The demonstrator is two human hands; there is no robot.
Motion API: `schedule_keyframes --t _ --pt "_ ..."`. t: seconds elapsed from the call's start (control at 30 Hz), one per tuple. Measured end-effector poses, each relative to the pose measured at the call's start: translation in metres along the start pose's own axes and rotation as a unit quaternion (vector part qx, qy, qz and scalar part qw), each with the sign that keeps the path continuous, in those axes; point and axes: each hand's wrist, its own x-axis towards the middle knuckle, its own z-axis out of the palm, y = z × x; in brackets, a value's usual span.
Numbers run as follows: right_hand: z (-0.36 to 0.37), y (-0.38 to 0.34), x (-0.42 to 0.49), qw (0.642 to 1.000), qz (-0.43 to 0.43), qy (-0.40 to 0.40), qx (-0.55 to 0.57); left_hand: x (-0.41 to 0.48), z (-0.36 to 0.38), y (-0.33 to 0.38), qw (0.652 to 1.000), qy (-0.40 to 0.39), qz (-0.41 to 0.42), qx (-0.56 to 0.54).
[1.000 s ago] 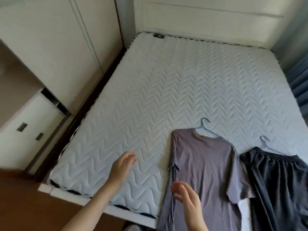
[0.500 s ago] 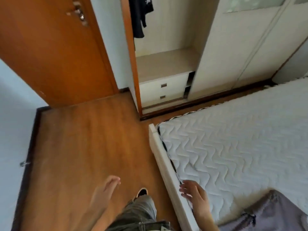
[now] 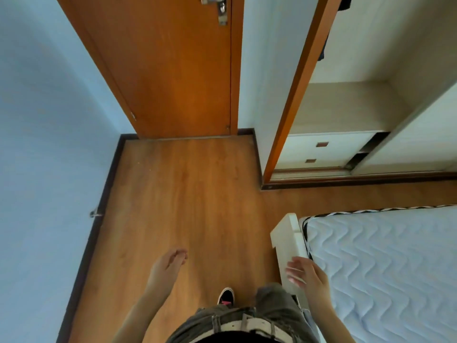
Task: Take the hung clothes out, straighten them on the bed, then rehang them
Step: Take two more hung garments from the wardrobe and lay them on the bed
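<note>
The floor spreads under and ahead of both grips, warm brown wood. A pale blue wall runs along the outer side of the left grip. Far ahead of that grip stands a brown door, closed, with a metal handle at its top edge.

The wardrobe stands open far ahead of the right grip, with two white drawers at its base. Dark clothes hang inside by its brown frame, at the upper edge of the view, well apart from both grips.

The bed lies to the outer side of the right grip, a wavy-quilted mattress in a white frame. No garment shows on the visible part.

The person looks down over grey trousers and a white belt. Both forearms reach forward from the bottom edge.

The left grip hangs over the floor, fingers straight and close together, pointing ahead, holding nothing. The right grip hovers at the frame's edge, fingers loosely spread and a little blurred, holding nothing; whether it touches the frame cannot be told.

A black shoe shows between the two grips.
</note>
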Motion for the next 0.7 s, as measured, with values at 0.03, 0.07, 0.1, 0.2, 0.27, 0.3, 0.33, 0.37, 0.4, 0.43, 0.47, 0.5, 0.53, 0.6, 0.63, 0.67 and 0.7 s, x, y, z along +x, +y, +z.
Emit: schedule_keyframes --t 0.03,0.07,0.1,0.2,0.27,0.3,0.33,0.37,0.4,0.43,0.47,0.5,0.53,0.6,0.63,0.67,0.7 --pt "0.002 -0.008 0.008 1.0 0.005 0.008 0.01 0.018 -0.001 0.014 1.0 -0.009 0.009 0.013" --pt "0.003 -0.016 0.019 1.0 0.009 0.017 0.019 0.035 0.0 0.029 1.0 -0.013 0.016 0.02" --pt "0.004 -0.023 0.03 0.999 0.013 0.024 0.023 0.054 0.003 0.045 0.999 -0.016 0.025 0.022" --pt "0.005 -0.046 0.07 0.998 0.026 0.033 0.039 0.104 0.021 0.097 0.998 -0.024 0.054 0.018" --pt "0.006 -0.062 0.101 0.998 0.023 0.039 0.041 0.136 0.036 0.132 0.997 -0.037 0.067 0.013" --pt "0.007 -0.071 0.117 0.998 0.019 0.042 0.043 0.152 0.044 0.149 0.997 -0.042 0.07 0.007" --pt "0.008 -0.082 0.134 0.998 0.015 0.042 0.042 0.168 0.051 0.165 0.997 -0.043 0.068 0.002" --pt "0.011 -0.094 0.151 0.998 0.01 0.043 0.038 0.183 0.057 0.18 0.997 -0.045 0.064 -0.005" --pt "0.014 -0.106 0.167 0.998 0.007 0.044 0.036 0.198 0.062 0.193 0.997 -0.049 0.057 -0.009" --pt "0.017 -0.119 0.182 0.998 0.004 0.046 0.039 0.212 0.066 0.204 0.997 -0.053 0.055 -0.01" --pt "0.022 -0.135 0.197 0.998 0.002 0.048 0.043 0.226 0.069 0.215 0.997 -0.056 0.054 -0.008" --pt "0.026 -0.15 0.212 0.998 -0.002 0.048 0.043 0.24 0.071 0.224 0.997 -0.055 0.055 -0.007" --pt "0.031 -0.166 0.227 0.998 -0.009 0.045 0.041 0.253 0.072 0.232 0.997 -0.052 0.055 -0.005" --pt "0.041 -0.198 0.253 0.998 -0.028 0.044 0.034 0.278 0.072 0.248 0.997 -0.05 0.05 0.006" --pt "0.046 -0.213 0.264 0.998 -0.036 0.045 0.035 0.288 0.072 0.255 0.998 -0.052 0.043 0.012" --pt "0.05 -0.227 0.275 0.997 -0.041 0.046 0.039 0.299 0.072 0.261 0.998 -0.053 0.037 0.019" --pt "0.053 -0.238 0.286 0.997 -0.045 0.048 0.047 0.31 0.072 0.268 0.998 -0.054 0.034 0.028"
